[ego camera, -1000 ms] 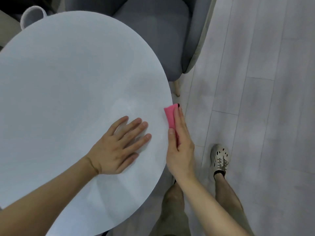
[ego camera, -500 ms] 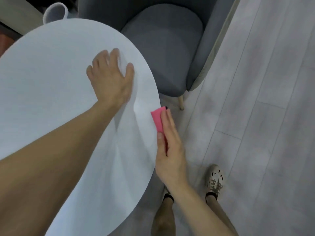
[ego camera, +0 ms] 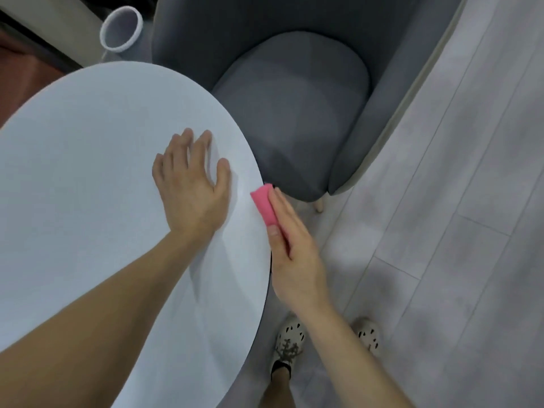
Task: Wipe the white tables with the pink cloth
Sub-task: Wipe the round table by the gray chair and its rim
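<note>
A round white table point(ego camera: 88, 187) fills the left half of the view. My left hand point(ego camera: 191, 184) lies flat on its top near the right rim, fingers spread. The folded pink cloth point(ego camera: 265, 207) sits against the table's right edge. My right hand point(ego camera: 291, 245) holds it there, thumb on the tabletop side and straight fingers along the outer side. Most of the cloth is hidden under that hand.
A grey upholstered armchair point(ego camera: 294, 98) stands close behind the table's right edge, one pale leg point(ego camera: 318, 205) showing. A white cylindrical bin point(ego camera: 120, 28) stands at the far left. Pale plank floor point(ego camera: 441, 260) lies to the right, and my feet point(ego camera: 290, 343) stand below the rim.
My left hand lifted from the near tabletop and settled farther along, beside the rim. My right hand slid the cloth along the table's edge as I stepped round toward the armchair.
</note>
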### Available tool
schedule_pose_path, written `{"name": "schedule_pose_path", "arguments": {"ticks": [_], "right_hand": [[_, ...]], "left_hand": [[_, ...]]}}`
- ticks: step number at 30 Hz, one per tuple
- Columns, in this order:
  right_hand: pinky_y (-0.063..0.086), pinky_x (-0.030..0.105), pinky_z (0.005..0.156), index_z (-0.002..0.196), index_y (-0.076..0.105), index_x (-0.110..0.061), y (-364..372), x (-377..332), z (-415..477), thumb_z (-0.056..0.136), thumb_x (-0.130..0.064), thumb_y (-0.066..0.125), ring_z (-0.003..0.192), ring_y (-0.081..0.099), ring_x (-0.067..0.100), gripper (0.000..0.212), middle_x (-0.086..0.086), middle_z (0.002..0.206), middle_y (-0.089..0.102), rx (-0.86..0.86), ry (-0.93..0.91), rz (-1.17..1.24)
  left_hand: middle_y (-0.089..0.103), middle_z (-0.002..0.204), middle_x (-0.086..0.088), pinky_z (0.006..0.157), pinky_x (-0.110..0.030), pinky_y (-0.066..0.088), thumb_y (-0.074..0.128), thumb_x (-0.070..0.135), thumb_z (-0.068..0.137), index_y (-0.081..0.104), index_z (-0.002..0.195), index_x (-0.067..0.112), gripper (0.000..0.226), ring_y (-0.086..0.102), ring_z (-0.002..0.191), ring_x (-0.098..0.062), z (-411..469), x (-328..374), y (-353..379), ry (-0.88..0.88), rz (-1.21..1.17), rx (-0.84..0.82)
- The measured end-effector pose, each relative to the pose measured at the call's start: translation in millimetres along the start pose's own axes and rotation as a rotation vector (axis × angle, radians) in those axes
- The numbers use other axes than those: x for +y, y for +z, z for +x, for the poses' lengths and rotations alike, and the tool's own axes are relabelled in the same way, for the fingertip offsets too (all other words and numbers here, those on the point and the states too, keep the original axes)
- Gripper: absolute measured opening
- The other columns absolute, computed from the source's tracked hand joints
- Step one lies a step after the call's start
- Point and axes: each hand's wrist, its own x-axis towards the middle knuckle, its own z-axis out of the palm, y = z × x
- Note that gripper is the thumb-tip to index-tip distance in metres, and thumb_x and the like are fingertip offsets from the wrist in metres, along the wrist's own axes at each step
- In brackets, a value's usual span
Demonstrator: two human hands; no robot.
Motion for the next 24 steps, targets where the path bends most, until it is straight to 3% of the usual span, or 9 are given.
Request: {"name": "schedule_pose_path", "arguments": {"ticks": [4,9,16,20,22,24], "right_hand": [[0.02,0.002,0.118,0.167,0.038,-0.027,7,-18,56,0.116,-0.013,0.042,0.157,0.028,-0.005,0.053,-0.019,0.173,0.032,-0.027,0.036,-0.036],[0.035,0.024,0.123,0.165,0.044,-0.027,26,-48,189,0.116,-0.014,0.042,0.154,0.042,0.015,0.05,-0.009,0.171,0.041,-0.193,-0.061,-0.141],[0.023,0.007,0.122,0.167,0.039,-0.028,-4,-14,78,0.115,-0.009,0.043,0.157,0.029,-0.007,0.055,-0.022,0.172,0.034,-0.126,-0.08,-0.142],[0.023,0.006,0.12,0.164,0.045,-0.024,11,-34,143,0.114,-0.007,0.043,0.156,0.035,0.001,0.053,-0.014,0.171,0.039,-0.196,-0.036,-0.171],[0.032,0.014,0.119,0.162,0.048,-0.025,31,-52,214,0.114,-0.009,0.044,0.151,0.045,0.012,0.051,-0.008,0.169,0.045,-0.299,-0.061,-0.187],[0.048,0.028,0.111,0.162,0.048,-0.026,47,-69,263,0.115,-0.012,0.044,0.133,0.059,0.02,0.049,-0.003,0.164,0.052,-0.375,-0.061,-0.217]], "left_hand": [[0.04,0.172,-0.003,0.131,-0.057,0.025,0.039,0.055,0.109,0.043,0.161,0.03,0.057,0.035,0.16,-0.027,-2,2,0,-0.015,0.014,-0.014],[0.041,0.171,-0.006,0.13,-0.057,0.025,0.042,0.053,0.109,0.048,0.16,0.025,0.058,0.035,0.16,-0.028,-3,2,-1,-0.007,0.004,-0.001],[0.039,0.173,-0.006,0.13,-0.06,0.024,0.036,0.055,0.111,0.046,0.162,0.026,0.059,0.031,0.162,-0.029,-7,0,-1,0.007,0.009,-0.039],[0.038,0.174,-0.008,0.13,-0.061,0.024,0.028,0.059,0.111,0.046,0.162,0.024,0.065,0.031,0.163,-0.03,-8,2,-2,-0.01,0.02,-0.067],[0.04,0.172,-0.009,0.13,-0.061,0.024,0.027,0.059,0.111,0.048,0.161,0.023,0.065,0.032,0.162,-0.031,-8,3,-3,0.001,0.001,-0.052],[0.041,0.171,-0.008,0.129,-0.062,0.024,0.026,0.058,0.111,0.049,0.161,0.024,0.064,0.033,0.162,-0.031,-7,3,-3,0.002,-0.011,-0.044]]}}
